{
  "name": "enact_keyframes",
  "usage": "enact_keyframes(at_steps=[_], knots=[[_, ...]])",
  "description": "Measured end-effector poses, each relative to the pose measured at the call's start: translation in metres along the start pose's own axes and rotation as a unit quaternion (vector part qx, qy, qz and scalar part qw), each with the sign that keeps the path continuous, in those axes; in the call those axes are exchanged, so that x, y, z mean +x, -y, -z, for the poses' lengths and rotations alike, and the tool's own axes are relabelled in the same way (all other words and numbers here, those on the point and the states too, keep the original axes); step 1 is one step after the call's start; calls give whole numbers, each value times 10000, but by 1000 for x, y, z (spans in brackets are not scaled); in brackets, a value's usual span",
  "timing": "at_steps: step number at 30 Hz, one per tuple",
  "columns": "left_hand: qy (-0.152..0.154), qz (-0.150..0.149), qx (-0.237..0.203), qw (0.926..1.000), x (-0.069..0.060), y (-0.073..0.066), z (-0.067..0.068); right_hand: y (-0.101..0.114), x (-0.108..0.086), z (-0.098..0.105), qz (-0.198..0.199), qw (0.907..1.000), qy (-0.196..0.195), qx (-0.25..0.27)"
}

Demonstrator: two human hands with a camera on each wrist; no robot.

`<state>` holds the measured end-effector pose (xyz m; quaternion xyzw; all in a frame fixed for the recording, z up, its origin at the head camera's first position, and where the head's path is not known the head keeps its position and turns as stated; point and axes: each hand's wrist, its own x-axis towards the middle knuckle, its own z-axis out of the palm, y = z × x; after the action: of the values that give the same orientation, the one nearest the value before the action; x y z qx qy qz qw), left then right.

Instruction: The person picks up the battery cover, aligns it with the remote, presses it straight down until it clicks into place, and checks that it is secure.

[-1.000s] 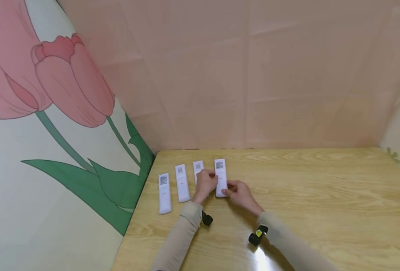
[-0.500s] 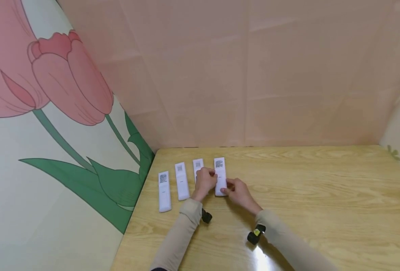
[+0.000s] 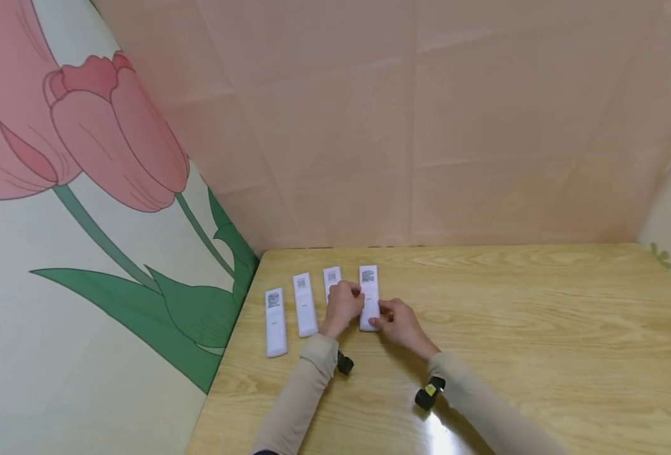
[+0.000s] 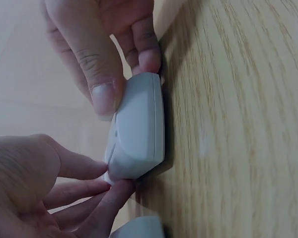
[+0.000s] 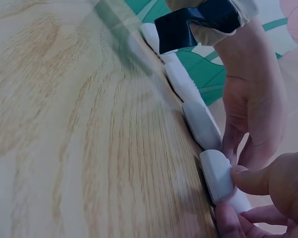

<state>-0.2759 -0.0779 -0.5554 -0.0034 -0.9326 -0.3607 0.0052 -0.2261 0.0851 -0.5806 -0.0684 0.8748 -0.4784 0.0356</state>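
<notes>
A white remote control [image 3: 369,309], lying back side up with a printed code label at its far end, is the rightmost of a row on the table. My left hand [image 3: 344,306] pinches its left edge between thumb and fingers. On its right side, my right hand [image 3: 402,325] grips the near part; in the left wrist view the right thumb lies on top of the remote control [image 4: 136,119]. A similar remote control [image 3: 332,276] is partly hidden behind my left hand. Farther left lie two more, one [image 3: 305,309] beside the other [image 3: 275,328].
The wooden table [image 3: 512,316] extends to the right and toward me. A pink cloth backdrop [image 3: 335,126] stands along the far edge. A tulip-patterned panel [image 3: 114,253] borders the left side. Dark wrist cameras [image 3: 426,398] hang below the sleeves.
The view has shifted slightly. Both hands stay on the rightmost remote control, with no clear movement of it on the table.
</notes>
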Motion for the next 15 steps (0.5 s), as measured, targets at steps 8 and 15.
enact_keyframes(at_steps=[8, 15], knots=[[296, -377, -131, 9988, -5, 5, 12, -4, 0, 15, 132, 9998, -55, 137], [3, -833, -63, 9965, -6, 16, 31, -20, 3, 66, 654, 9956, -358, -562]])
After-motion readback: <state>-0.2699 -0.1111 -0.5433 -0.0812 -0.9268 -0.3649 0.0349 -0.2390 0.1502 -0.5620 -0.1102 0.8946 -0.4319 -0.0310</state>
